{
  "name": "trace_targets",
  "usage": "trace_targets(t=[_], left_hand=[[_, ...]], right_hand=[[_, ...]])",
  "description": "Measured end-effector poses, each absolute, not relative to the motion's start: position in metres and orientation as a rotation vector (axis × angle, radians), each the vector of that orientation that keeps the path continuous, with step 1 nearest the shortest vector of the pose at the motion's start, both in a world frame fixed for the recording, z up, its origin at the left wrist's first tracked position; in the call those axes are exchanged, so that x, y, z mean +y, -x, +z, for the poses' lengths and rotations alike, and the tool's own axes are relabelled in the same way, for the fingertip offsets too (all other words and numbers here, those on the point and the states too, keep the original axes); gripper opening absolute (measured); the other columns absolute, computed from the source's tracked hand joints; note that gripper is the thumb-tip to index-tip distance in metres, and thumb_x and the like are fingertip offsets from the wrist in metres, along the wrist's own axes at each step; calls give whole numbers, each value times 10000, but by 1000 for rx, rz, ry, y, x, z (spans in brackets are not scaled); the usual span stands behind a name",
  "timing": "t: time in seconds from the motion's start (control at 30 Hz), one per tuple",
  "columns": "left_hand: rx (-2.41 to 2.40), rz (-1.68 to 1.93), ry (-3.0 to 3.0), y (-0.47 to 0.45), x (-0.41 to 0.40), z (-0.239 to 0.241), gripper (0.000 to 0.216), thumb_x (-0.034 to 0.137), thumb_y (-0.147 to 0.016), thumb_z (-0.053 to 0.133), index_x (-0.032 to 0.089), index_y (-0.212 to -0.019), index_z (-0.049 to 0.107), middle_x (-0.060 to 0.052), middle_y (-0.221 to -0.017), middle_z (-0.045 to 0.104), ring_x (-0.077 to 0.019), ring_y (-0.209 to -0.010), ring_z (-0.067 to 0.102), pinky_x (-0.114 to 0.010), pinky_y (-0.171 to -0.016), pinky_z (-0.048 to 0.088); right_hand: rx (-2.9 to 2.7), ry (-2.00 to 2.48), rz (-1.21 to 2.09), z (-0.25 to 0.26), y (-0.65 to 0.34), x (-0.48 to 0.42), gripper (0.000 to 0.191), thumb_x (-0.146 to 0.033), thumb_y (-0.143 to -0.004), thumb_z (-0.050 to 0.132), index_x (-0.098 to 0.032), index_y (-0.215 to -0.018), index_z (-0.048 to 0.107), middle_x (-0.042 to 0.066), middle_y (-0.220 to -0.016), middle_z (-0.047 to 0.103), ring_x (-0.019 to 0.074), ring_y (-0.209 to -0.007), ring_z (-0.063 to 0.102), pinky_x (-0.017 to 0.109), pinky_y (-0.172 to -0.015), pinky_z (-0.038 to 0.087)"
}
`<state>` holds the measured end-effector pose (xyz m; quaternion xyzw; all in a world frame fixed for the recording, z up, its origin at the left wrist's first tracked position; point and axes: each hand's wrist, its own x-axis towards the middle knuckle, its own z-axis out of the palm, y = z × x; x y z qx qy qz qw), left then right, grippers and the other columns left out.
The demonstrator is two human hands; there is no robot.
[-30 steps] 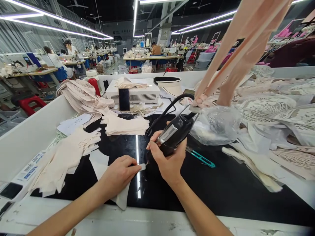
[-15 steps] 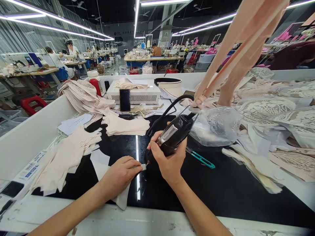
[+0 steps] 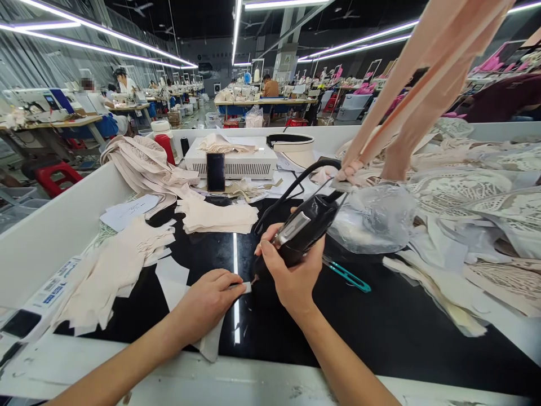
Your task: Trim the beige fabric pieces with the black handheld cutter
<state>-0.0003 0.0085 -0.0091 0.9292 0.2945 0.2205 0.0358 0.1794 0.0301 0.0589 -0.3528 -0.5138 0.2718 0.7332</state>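
Our pale piece (image 3: 247, 288) is over the black surface (image 3: 359, 327), its end pinched by our left hand (image 3: 211, 301); our right hand (image 3: 291, 279) grips the black tool (image 3: 307, 228), tip just beside that end. We'd best hold the piece taut and the tool steady.

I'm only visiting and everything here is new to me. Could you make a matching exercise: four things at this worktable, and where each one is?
Things
1. Black tool
2. Phone
3. Snips
4. Pale scrap

Places
A. Upright before the white box
B. At the left hand's fingertips
C. In the right hand
D. Lying on the black surface

Pairs: 1-C, 2-A, 3-D, 4-B
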Motion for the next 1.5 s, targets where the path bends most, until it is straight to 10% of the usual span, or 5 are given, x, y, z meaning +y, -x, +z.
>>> trace_targets(t=[1.5], left_hand=[[1025,596,-2903,-5,4,-4,348,34,-966,504,121,-1293,588,-116,-1177,665,-243,-1045,643,-384,-931,605]], right_hand=[[-1149,735,610,60,-176,36,391,-189,-800,768,-278,-1055,485,-69,-800,674,124,-553,633,293,-567,579]])
